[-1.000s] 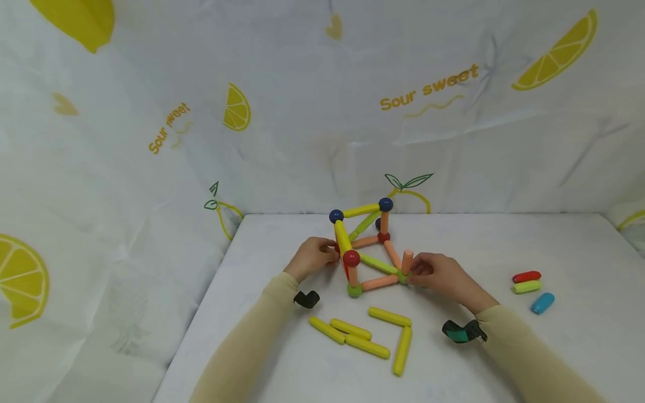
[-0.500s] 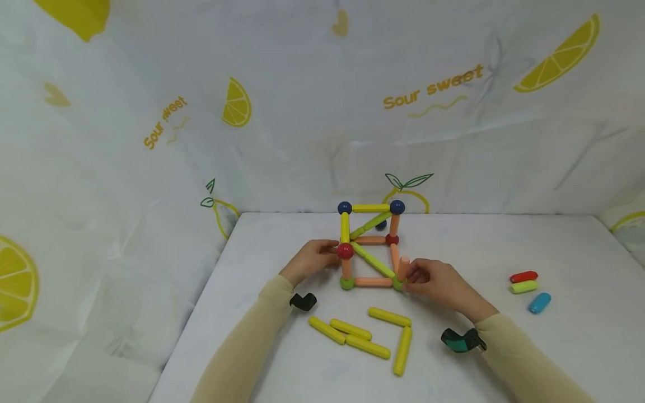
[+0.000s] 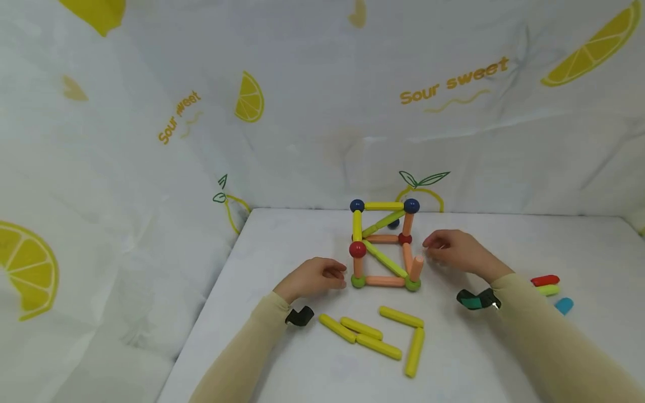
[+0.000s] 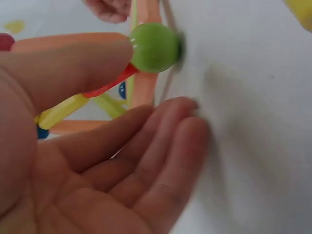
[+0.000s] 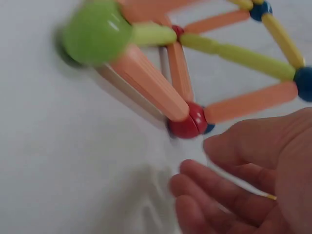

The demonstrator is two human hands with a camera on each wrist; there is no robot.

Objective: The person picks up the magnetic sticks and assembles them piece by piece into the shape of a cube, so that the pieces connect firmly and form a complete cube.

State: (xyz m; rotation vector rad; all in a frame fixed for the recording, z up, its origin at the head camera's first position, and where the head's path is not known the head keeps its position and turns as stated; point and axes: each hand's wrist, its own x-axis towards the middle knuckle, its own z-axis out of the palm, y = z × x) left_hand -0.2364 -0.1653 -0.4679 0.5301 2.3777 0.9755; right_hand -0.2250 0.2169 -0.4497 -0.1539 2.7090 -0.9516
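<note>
A frame of magnetic building sticks and balls stands on the white table. It has orange sticks [image 3: 385, 281], yellow sticks [image 3: 384, 206] and yellow-green diagonals [image 3: 385, 259]. Green balls [image 3: 358, 280] sit at its front base corners, a red ball [image 3: 358, 249] at the upper front left, dark blue balls [image 3: 411, 206] at the back top. At the front right corner an orange stick [image 3: 416, 268] points up with a free upper end. My left hand [image 3: 313, 278] is just left of the front left green ball, loosely bent, holding nothing. To the right of the frame, my right hand [image 3: 456, 253] hovers with relaxed fingers, holding nothing.
Several loose yellow sticks [image 3: 379, 346] lie in front of the frame. A red stick [image 3: 546, 280], a yellow-green stick [image 3: 548, 290] and a blue stick [image 3: 564, 305] are partly behind my right sleeve. Another dark blue ball [image 3: 393, 223] shows at the back. A lemon-printed cloth [image 3: 312, 157] hangs behind.
The frame has turned until its front faces me squarely. Both hands have let go of it: the left has come nearer and leftward, the right has drawn back to the right and away.
</note>
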